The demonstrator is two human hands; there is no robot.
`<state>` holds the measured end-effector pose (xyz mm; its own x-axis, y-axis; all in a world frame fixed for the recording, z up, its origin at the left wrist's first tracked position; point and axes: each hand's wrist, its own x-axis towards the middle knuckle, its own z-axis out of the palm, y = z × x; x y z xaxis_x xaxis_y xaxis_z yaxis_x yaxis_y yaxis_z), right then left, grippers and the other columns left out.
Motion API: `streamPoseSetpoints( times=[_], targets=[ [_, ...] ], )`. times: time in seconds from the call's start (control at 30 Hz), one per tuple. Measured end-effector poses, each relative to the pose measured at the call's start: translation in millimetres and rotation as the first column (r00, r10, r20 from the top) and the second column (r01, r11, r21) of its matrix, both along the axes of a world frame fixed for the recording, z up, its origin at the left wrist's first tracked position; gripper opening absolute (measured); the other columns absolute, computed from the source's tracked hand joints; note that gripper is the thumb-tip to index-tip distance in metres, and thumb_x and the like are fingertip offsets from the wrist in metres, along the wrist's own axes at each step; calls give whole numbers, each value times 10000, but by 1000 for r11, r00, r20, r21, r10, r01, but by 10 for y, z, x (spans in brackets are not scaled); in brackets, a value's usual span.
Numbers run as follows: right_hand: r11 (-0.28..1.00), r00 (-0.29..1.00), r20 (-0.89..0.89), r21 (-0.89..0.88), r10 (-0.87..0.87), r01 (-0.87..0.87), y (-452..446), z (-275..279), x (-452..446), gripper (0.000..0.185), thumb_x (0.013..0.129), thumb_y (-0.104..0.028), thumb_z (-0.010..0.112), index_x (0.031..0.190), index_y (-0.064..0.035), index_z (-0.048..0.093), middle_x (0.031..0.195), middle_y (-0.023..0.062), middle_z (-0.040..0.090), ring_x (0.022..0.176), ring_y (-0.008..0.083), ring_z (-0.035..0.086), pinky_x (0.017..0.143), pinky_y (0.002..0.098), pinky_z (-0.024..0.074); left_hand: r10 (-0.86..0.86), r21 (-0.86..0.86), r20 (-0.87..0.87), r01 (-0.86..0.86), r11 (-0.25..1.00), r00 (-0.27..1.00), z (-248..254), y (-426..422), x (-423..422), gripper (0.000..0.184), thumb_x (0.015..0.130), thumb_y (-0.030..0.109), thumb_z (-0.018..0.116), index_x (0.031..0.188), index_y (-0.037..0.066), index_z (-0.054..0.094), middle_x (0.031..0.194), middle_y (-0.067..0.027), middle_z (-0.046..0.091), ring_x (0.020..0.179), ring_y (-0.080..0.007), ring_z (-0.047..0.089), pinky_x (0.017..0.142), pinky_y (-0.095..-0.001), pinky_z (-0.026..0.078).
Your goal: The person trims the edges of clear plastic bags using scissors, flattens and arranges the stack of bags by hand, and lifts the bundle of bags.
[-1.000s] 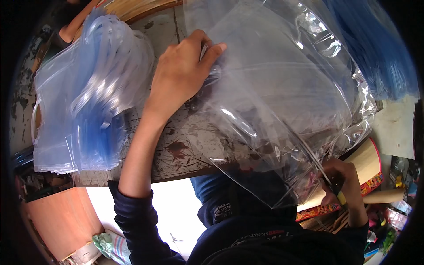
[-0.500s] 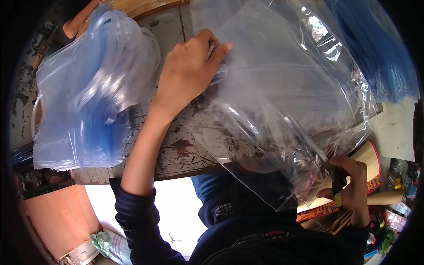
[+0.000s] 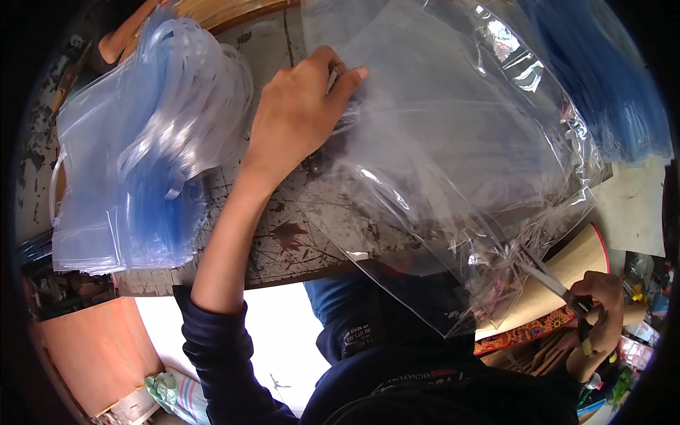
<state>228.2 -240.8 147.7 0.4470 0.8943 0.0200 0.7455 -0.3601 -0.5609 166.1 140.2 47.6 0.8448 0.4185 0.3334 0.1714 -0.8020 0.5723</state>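
A large clear plastic sheet lies over the worn tabletop, its lower corner hanging past the front edge. My left hand is closed at the sheet's left edge; its fingers curl under, partly hidden, and seem to grip the plastic. At the lower right, my right hand is wrapped round the dark handles of a pair of scissors. The metal blades point up and left into the crumpled part of the sheet. Whether the blades are parted I cannot tell through the glare.
A stack of bluish plastic pieces with looped white strips lies at the left of the table. More blue plastic hangs at the far right. Below it are a rolled patterned mat and clutter. Another person's arm shows at the top left.
My right hand has moved to the right and down with the scissors, drawing back from the sheet, and more of the blades shows. My left hand stays nearly in place.
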Motion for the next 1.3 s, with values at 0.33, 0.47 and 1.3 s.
streamPoseSetpoints(
  times=[0.33,0.47,1.3],
  targets=[
    [997,999,21,-59,-49,50,160,-135,-77,635,349,-265,852,843,1,556,649,76,581,457,125,487,412,239,347,18,-21,-15,-18,1000,1000,22,-21,-5,349,839,356,541,829,7,547,555,-148,488,528,-259,501,549,-338,387],
    [989,985,-99,-69,-141,134,314,-269,-95,581,400,-252,861,834,-5,563,623,70,573,471,116,501,447,221,361,24,-29,-27,-25,999,999,7,-15,-1,356,840,365,536,836,9,543,560,-149,489,533,-261,500,554,-339,388],
    [986,981,-119,-88,-154,144,620,-366,-124,511,456,-162,849,844,-14,550,601,72,524,495,171,502,469,250,383,40,-44,30,-38,998,999,-13,-3,-15,331,852,337,529,837,7,543,500,-146,437,447,-255,430,477,-353,341]
  ],
)
